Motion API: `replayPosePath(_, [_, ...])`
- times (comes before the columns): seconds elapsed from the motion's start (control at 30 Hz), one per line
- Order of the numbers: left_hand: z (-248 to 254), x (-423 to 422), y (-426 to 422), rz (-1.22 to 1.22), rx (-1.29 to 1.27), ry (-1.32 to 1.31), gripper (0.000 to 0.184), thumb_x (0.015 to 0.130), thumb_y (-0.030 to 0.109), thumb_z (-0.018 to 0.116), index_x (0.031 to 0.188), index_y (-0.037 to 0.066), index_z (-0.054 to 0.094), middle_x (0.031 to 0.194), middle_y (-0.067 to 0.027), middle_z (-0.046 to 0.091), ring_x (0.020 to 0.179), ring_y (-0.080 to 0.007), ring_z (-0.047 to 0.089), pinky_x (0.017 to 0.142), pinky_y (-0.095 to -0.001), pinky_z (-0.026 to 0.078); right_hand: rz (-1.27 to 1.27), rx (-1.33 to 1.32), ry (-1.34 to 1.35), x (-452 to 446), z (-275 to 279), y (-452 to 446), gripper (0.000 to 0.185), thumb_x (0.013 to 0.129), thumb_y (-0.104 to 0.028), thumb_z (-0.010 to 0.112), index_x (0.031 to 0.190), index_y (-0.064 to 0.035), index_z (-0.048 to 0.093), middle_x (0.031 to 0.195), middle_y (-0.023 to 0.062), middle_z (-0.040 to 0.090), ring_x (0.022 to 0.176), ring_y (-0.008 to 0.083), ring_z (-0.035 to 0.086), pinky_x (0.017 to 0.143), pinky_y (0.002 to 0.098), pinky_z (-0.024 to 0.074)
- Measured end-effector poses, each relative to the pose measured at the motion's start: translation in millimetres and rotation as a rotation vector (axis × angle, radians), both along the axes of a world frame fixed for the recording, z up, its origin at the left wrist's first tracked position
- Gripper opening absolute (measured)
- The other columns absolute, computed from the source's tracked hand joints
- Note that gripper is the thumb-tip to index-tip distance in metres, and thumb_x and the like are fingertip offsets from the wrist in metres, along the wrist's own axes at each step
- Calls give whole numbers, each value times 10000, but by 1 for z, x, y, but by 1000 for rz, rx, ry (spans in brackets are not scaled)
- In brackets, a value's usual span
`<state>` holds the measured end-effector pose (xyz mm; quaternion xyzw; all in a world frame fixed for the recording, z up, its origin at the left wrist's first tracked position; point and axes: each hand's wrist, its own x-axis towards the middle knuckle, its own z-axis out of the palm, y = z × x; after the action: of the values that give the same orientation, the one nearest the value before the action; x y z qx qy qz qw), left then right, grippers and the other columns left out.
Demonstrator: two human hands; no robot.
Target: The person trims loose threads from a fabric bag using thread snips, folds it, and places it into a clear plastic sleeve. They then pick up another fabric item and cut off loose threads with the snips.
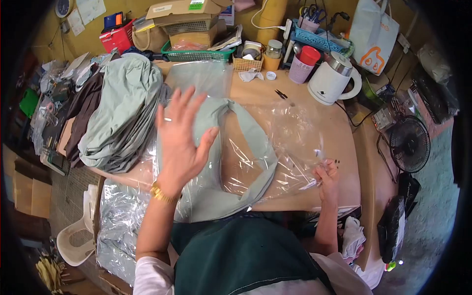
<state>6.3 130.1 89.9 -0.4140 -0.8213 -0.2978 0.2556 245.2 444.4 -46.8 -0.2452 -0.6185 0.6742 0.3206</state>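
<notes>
Clear plastic bag point(295, 128) lies flat mid-table, long axis roughly left-right, loose end pointing to wearer's right. Pale green garment point(204, 204) shows through its left part, curved band bowing rightward. Left hand point(182, 142) over garment, fingers spread wide, pointing away from wearer. Right hand point(326, 176) pinches the bag's right edge, fingers bunched narrow.

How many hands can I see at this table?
2. The left hand, fingers spread, is raised over the pale green garment; the right hand holds clear plastic near the right end of the table. No others show.
</notes>
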Motion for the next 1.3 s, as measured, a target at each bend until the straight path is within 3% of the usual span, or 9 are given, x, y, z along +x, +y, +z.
replayPosePath(0.13, [-137,-45,2,243,-318,-156,697,899,527,533,1489,204,351,1537,-149,309,1425,-417,220,1097,-685,65,-66,-35,-289,38,-13,44,273,845,-21,627,1111,-44,569,909,44,607,765,103,594,581,259,467])
replayPosePath(0.3, [-139,-38,0,278,-451,-151,698,900,526,527,1495,213,337,1548,-140,289,1435,-411,200,1098,-687,68,-849,1188,-606,32,91,23,326,895,-22,547,1219,4,518,1138,120,595,1031,235,590,884,342,479])
replayPosePath(0.37, [-145,-40,0,290,-461,-120,727,885,582,510,1486,203,359,1542,-142,302,1432,-403,206,1092,-698,53,-722,929,18,-20,151,-61,263,901,34,495,1149,29,580,1184,140,591,1113,221,562,963,311,434])
replayPosePath(0.43, [-146,-39,-1,285,-481,-121,725,886,575,510,1488,203,354,1545,-142,296,1435,-404,201,1092,-699,48,51,1234,-70,-39,167,-128,347,868,-206,600,1181,-57,606,1322,134,524,1252,277,461,1008,513,332])
replayPosePath(0.6, [-139,-35,-2,299,-518,-141,718,882,542,527,1493,208,349,1550,-149,287,1446,-401,180,1103,-684,26,384,1592,-291,-169,59,-173,675,858,-553,546,1382,-132,496,1472,210,386,1418,366,259,1096,660,160])
replayPosePath(0.93, [-141,-28,7,378,-408,-226,729,870,575,535,1479,209,374,1552,-146,285,1451,-403,159,1103,-684,25,-404,912,-1248,-123,2,31,1008,766,-708,574,1510,-104,262,1580,189,162,1461,404,73,1089,705,2])
replayPosePath(1.13, [-138,-33,2,372,-441,-268,729,897,556,512,1502,195,322,1560,-162,260,1451,-418,141,1106,-679,34,-325,761,-1237,-124,-24,59,972,757,-626,642,1454,-31,318,1520,189,304,1424,394,232,1107,655,141])
replayPosePath(1.27, [-106,-24,-29,154,-59,-422,668,957,472,490,1507,145,300,1571,-208,193,1454,-440,96,1135,-620,46,0,1299,-919,-152,-36,108,255,902,-234,563,1023,-10,573,1006,187,651,970,291,630,845,431,482])
replayPosePath(1.3, [-96,-20,-40,167,50,-407,664,960,454,497,1505,131,300,1571,-212,191,1456,-437,91,1140,-605,53,185,666,-789,-155,70,68,162,905,-166,521,903,-15,581,856,147,647,806,244,642,716,389,515])
